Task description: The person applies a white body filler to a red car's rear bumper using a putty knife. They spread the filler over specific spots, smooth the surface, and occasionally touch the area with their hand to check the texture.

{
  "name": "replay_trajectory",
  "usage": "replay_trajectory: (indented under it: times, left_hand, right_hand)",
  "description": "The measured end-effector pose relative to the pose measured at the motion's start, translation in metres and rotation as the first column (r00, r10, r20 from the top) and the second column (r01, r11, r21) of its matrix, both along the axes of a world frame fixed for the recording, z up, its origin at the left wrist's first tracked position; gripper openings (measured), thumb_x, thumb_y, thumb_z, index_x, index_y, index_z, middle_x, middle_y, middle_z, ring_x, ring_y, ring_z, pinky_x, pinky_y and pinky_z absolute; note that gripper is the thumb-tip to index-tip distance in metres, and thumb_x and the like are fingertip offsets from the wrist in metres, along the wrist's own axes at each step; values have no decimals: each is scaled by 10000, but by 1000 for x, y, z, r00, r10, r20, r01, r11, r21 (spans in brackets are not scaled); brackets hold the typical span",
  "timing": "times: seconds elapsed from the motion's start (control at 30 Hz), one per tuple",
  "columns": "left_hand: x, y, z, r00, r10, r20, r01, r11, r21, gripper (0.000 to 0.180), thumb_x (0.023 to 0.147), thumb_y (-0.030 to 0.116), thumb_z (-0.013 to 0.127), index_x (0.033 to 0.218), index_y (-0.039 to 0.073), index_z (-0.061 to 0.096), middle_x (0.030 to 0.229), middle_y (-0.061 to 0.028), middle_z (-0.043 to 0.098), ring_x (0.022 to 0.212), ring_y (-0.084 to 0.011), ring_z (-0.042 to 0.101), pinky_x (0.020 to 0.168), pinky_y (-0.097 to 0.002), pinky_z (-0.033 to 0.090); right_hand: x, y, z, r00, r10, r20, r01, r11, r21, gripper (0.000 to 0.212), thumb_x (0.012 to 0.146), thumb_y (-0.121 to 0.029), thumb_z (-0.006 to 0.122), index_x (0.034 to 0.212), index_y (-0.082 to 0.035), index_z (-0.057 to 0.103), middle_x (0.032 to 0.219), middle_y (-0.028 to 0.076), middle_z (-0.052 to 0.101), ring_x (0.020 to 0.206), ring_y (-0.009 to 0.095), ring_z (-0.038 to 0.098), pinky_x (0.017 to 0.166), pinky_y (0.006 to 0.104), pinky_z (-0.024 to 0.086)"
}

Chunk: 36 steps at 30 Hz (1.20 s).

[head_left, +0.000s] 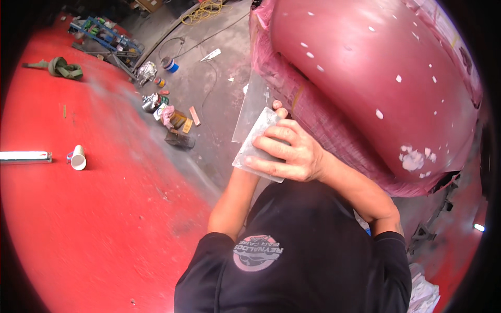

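A pale, smudged, flat plate (248, 150) — held tilted — partly overlaps a grey, translucent-looking sheet (251, 112).

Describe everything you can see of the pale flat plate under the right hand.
The plate is thin, flat and straight-edged, pale gray with whitish smears and a darker gray patch. It could be plastic or metal; I can't tell which. It sits slanted in view, overlapping the left forearm. The right hand is spread over its face, hiding part of it. Another gray sheet shows past its upper left edge; whether they touch is unclear.
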<state>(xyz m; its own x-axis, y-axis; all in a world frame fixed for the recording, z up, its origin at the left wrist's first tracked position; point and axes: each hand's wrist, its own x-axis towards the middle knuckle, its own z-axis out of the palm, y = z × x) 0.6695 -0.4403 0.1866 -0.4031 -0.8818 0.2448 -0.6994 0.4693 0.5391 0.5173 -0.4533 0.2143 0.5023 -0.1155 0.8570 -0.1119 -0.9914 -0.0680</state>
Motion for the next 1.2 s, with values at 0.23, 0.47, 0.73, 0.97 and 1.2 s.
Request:
replay_trajectory:
  times: [0.23,0.47,0.73,0.97,1.2]
  left_hand:
    - [10,-6,-22,-339,746,573,565,648,-510,309,1067,234,408,1303,38,445,1104,-74,489,1117,-207,550,1010,-337,439]
    - [4,-19,-3,-367,695,-618,513,705,489,265,1088,383,496,1082,125,559,846,-30,530,844,-175,594,781,-292,494]
    - [26,-23,14,-289,554,-781,251,831,497,207,1056,250,627,1189,91,608,1077,-32,659,957,-133,664,820,-323,570]
    - [11,-21,0,-111,564,-818,404,778,482,214,1046,139,611,1242,54,584,1202,-61,660,1082,-174,660,957,-356,550]
    - [39,-23,-10,-112,503,-857,204,856,475,285,1033,133,626,1300,50,571,1251,-74,651,1131,-185,653,983,-366,546]
  right_hand:
    - [3,0,2,999,35,9,-35,999,-15,393,737,-195,691,1112,-98,754,1113,120,670,1002,280,612,801,434,519]
    - [-1,-17,9,990,-122,73,115,989,91,412,725,-123,729,1133,-70,740,1104,116,681,965,289,644,816,412,539]
    - [-50,-25,13,818,-307,487,-512,-2,859,334,909,-95,763,1183,37,625,1068,106,734,940,161,713,876,327,582]
    - [-53,-37,-4,938,-100,331,-345,-206,916,401,842,-68,796,1188,52,632,1111,99,703,1027,151,651,913,308,500]
    - [-75,-21,-16,952,-51,-303,304,34,952,248,853,-65,802,1047,-16,655,918,26,711,801,123,657,754,323,535]
